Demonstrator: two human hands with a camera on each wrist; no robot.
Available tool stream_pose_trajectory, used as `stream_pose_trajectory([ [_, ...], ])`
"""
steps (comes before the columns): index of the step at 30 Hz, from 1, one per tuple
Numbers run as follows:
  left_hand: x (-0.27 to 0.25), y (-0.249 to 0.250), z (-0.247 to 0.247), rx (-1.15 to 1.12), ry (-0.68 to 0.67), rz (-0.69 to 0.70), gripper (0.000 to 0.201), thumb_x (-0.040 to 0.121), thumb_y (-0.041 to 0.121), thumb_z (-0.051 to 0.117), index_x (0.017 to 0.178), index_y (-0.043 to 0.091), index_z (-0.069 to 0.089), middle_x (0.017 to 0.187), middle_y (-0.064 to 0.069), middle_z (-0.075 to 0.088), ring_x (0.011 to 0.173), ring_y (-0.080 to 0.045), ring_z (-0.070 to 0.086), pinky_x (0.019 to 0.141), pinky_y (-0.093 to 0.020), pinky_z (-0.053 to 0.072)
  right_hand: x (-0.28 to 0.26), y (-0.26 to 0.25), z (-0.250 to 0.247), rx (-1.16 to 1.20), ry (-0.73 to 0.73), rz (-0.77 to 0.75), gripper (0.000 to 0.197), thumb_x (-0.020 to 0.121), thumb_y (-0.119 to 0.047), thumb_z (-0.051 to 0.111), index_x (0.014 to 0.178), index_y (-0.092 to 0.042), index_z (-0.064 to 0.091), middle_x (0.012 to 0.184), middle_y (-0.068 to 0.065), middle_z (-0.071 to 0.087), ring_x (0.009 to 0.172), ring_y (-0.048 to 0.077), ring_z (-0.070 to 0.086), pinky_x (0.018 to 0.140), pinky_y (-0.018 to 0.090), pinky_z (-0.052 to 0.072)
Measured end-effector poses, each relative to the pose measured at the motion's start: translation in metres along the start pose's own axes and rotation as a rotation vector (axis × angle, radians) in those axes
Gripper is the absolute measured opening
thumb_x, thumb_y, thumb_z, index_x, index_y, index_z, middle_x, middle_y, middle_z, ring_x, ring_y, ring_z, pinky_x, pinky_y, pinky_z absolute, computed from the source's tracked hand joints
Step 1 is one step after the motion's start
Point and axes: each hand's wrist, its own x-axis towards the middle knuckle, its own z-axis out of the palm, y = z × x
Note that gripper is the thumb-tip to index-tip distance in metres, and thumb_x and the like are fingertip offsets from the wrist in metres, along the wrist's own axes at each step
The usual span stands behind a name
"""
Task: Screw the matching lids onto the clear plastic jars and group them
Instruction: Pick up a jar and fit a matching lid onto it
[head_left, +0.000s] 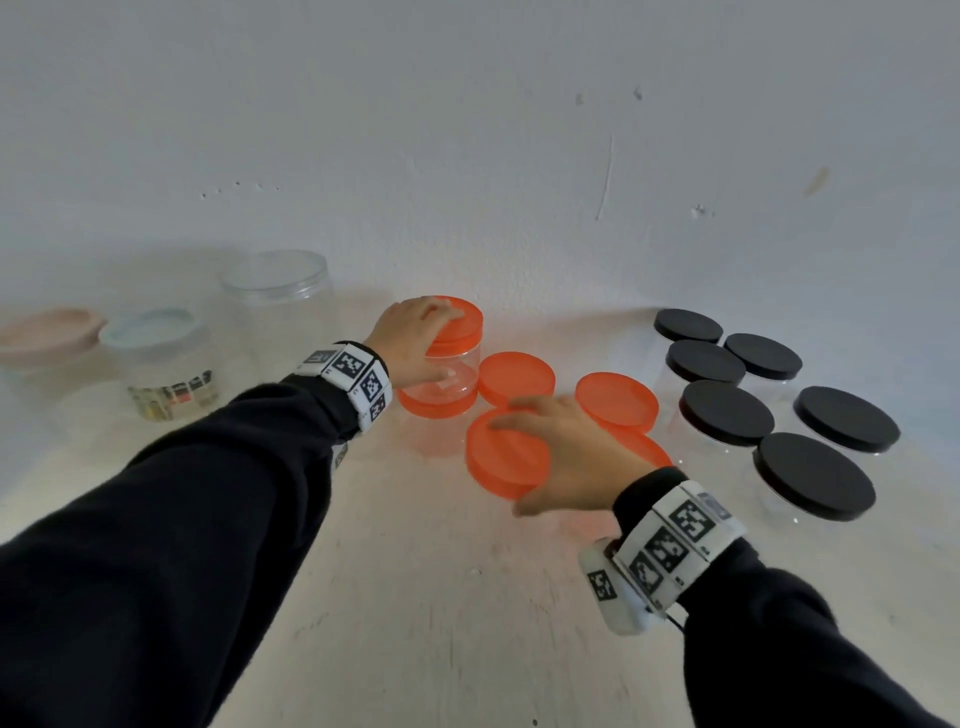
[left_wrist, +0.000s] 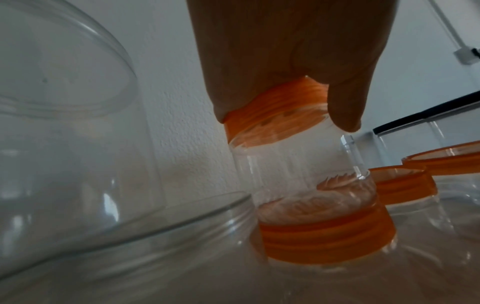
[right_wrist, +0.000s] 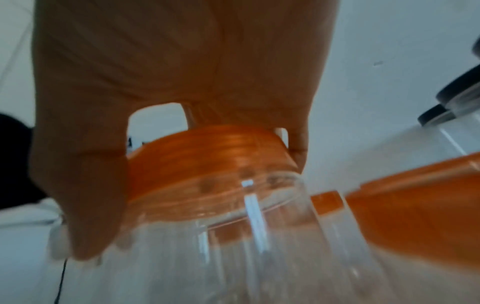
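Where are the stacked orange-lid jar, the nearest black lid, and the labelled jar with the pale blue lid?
stacked orange-lid jar (head_left: 457, 371), head view, clear wall.
nearest black lid (head_left: 815, 475), head view, top face.
labelled jar (head_left: 171, 397), head view, printed label.

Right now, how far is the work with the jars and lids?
Done: six black-lidded jars stand grouped at right, and the orange-lidded jars in the middle all wear lids. In hand: the left hand grips the lid of a stacked orange jar that sits on another; the right hand grips the lid of the near orange jar. Left: the big clear jar and pale-lidded jars at left look ungrouped.
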Motion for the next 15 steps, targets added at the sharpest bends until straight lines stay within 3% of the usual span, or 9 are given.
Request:
stream_pose_trajectory([
  [4, 0.001, -0.003, 0.004, 0.011, 0.031, 0.000, 0.076, 0.079, 0.040, 0.068, 0.141, 0.018, 0.032, 0.148, -0.005, 0.030, 0.135, -0.025, 0.028, 0.111, -0.039, 0.021, 0.016, 0.004, -0.040, 0.109, 0.279, 0.068, 0.087, 0.063, -0.034, 0.081, 0.139, -0.031, 0.039, 0.144, -0.003, 0.029, 0.127, 0.019, 0.023, 0.100, 0.028, 0.026],
  [6, 0.001, -0.003, 0.007, 0.027, 0.040, 0.000, 0.075, 0.079, 0.041, 0.067, 0.141, 0.018, 0.032, 0.147, -0.005, 0.030, 0.135, -0.025, 0.028, 0.111, -0.039, 0.020, 0.028, 0.010, -0.053, 0.129, 0.372, 0.125, 0.085, 0.065, -0.031, 0.080, 0.139, -0.029, 0.039, 0.146, 0.000, 0.028, 0.129, 0.023, 0.022, 0.100, 0.029, 0.026],
  [10, 0.003, -0.004, 0.009, 0.039, 0.045, -0.009, 0.074, 0.080, 0.043, 0.065, 0.142, 0.020, 0.031, 0.149, -0.003, 0.028, 0.137, -0.023, 0.025, 0.112, -0.038, 0.017, 0.056, 0.025, -0.064, 0.169, 0.391, 0.245, 0.083, 0.068, -0.029, 0.079, 0.141, -0.027, 0.037, 0.149, 0.004, 0.024, 0.134, 0.026, 0.018, 0.104, 0.037, 0.026],
  [15, 0.002, -0.004, 0.010, 0.041, 0.064, -0.014, 0.075, 0.078, 0.036, 0.068, 0.142, 0.022, 0.031, 0.148, 0.000, 0.028, 0.136, -0.021, 0.024, 0.113, -0.038, 0.017, 0.084, 0.033, -0.048, 0.171, 0.338, 0.265, 0.078, 0.068, -0.030, 0.080, 0.136, -0.022, 0.043, 0.148, 0.006, 0.025, 0.134, 0.026, 0.019, 0.104, 0.035, 0.027],
])
